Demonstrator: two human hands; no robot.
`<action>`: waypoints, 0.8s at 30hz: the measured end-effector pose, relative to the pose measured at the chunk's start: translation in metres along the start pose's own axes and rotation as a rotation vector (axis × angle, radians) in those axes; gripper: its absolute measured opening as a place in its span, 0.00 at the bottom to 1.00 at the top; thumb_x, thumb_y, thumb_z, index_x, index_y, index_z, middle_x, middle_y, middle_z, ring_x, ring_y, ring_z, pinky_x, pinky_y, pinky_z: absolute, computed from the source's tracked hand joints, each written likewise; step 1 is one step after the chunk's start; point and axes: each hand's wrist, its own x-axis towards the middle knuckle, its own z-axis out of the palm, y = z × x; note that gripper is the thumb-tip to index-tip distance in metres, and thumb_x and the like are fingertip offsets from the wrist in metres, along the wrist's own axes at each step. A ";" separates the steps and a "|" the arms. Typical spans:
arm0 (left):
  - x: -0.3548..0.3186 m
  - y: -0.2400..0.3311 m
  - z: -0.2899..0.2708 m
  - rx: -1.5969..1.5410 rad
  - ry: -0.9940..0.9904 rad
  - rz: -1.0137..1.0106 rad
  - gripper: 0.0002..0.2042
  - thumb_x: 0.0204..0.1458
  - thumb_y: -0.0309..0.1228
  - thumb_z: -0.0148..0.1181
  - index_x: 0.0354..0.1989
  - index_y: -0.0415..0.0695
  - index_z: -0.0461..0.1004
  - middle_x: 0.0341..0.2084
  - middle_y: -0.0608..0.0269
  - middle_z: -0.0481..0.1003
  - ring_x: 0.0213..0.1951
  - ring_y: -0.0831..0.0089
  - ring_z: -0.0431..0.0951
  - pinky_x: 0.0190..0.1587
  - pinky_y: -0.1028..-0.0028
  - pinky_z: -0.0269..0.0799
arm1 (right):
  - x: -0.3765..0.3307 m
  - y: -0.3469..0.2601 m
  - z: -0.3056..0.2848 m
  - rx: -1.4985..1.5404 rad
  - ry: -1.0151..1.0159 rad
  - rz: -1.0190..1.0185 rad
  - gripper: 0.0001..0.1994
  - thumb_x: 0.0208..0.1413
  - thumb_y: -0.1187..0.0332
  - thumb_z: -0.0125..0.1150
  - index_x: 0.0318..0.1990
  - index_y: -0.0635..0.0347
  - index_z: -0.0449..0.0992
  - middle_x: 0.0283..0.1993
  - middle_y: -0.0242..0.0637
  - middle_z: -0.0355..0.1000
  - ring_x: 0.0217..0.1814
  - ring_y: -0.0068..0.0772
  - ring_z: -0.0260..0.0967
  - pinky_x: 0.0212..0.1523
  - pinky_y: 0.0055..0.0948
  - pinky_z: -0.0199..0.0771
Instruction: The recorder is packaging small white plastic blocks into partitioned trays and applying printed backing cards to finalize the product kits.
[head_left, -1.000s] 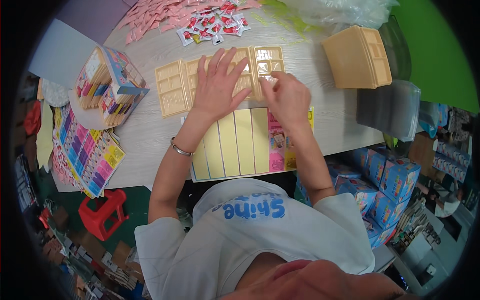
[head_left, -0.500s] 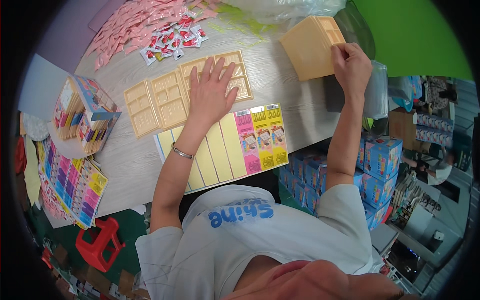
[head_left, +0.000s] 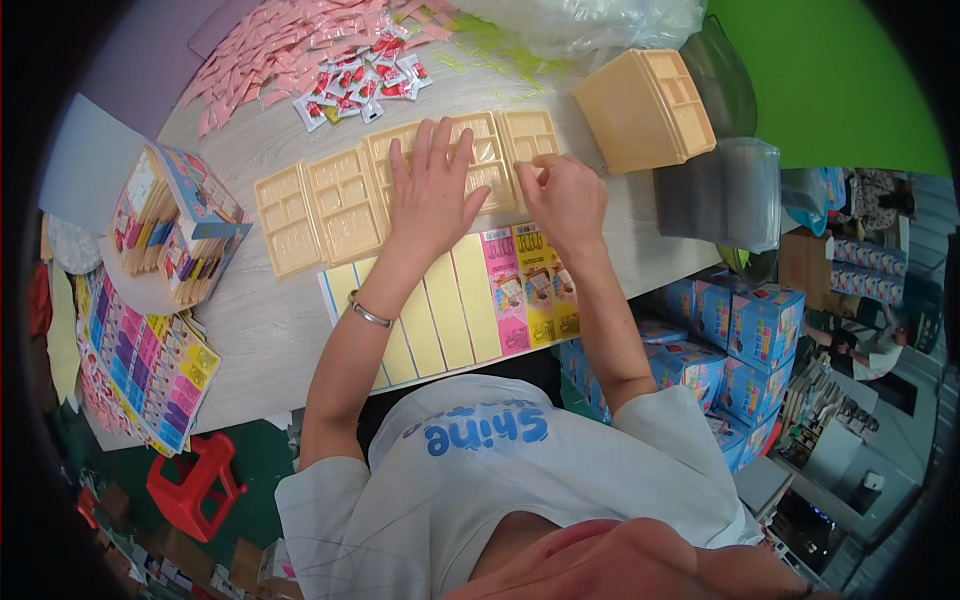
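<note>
A row of tan plastic compartment trays (head_left: pixel 320 205) lies across the wooden table (head_left: pixel 260 330). My left hand (head_left: pixel 432 190) rests flat on the middle trays with its fingers spread; a metal bracelet (head_left: pixel 368 313) is on that wrist. My right hand (head_left: pixel 565 195) pinches the near edge of the rightmost tray (head_left: pixel 528 132) at the end of the row. A stack of the same trays (head_left: pixel 645 108) stands to the right. Below the hands lie yellow card strips (head_left: pixel 455 310) and printed colourful cards (head_left: pixel 530 285).
Pink sachets (head_left: pixel 270 50) and red-and-white sachets (head_left: pixel 355 85) are heaped at the table's far side. An open box of sticks (head_left: pixel 165 225) and colourful sheets (head_left: pixel 140 365) sit left. A grey bin (head_left: pixel 720 195), blue cartons (head_left: pixel 740 330) and a red stool (head_left: pixel 190 485) surround the table.
My right hand went out to the tray stack on the right, then came back with a tray now lying at the row's right end. My left hand stayed flat on the trays.
</note>
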 end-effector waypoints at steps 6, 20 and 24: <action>0.020 0.026 0.004 -0.154 -0.010 0.048 0.30 0.58 0.52 0.58 0.69 0.57 0.68 0.70 0.59 0.61 0.75 0.53 0.48 0.72 0.36 0.39 | 0.148 -0.037 -0.109 0.083 0.420 -0.188 0.14 0.60 0.60 0.64 0.43 0.62 0.84 0.28 0.35 0.79 0.28 0.27 0.76 0.32 0.32 0.74; 0.040 0.053 0.021 -0.251 -0.055 0.160 0.33 0.54 0.49 0.63 0.68 0.52 0.67 0.69 0.57 0.60 0.75 0.51 0.47 0.70 0.33 0.37 | 0.483 0.186 0.064 -0.345 0.140 0.244 0.31 0.53 0.47 0.64 0.57 0.62 0.75 0.53 0.54 0.77 0.55 0.50 0.76 0.54 0.47 0.76; 0.027 0.026 0.039 -0.141 -0.110 0.019 0.35 0.53 0.49 0.63 0.68 0.47 0.66 0.68 0.56 0.61 0.75 0.50 0.47 0.71 0.34 0.36 | 0.424 0.102 0.118 -0.226 0.120 0.116 0.20 0.55 0.56 0.62 0.45 0.64 0.83 0.57 0.53 0.76 0.61 0.54 0.73 0.58 0.46 0.75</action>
